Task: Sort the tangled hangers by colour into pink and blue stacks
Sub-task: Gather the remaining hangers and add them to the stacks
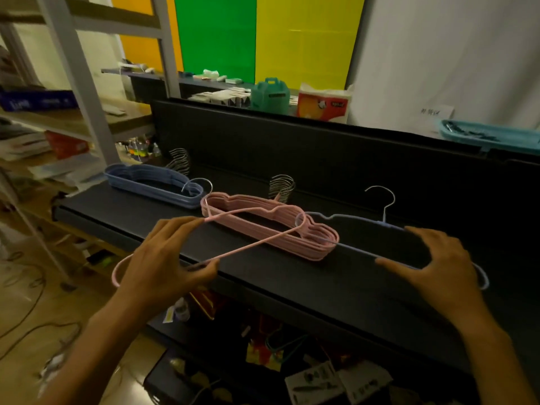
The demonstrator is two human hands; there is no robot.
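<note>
A stack of blue hangers (152, 184) lies at the left end of the black shelf (292, 282). A stack of pink hangers (271, 226) lies beside it, toward the middle. My left hand (166, 258) holds a single pink hanger (248, 244) by its near end, thumb and fingers spread round the wire; the hanger's far end reaches over the pink stack. My right hand (432, 258) grips a single blue hanger (356, 222) lying on the shelf, its metal hook pointing up at the back. Its left tip touches the pink stack.
A black back panel (321, 159) rises behind the shelf. Metal shelving (76, 68) with boxes stands at the left. A teal container (270, 96), a tissue pack (323, 105) and a light-blue basket (493, 135) sit behind. Clutter and cables lie below.
</note>
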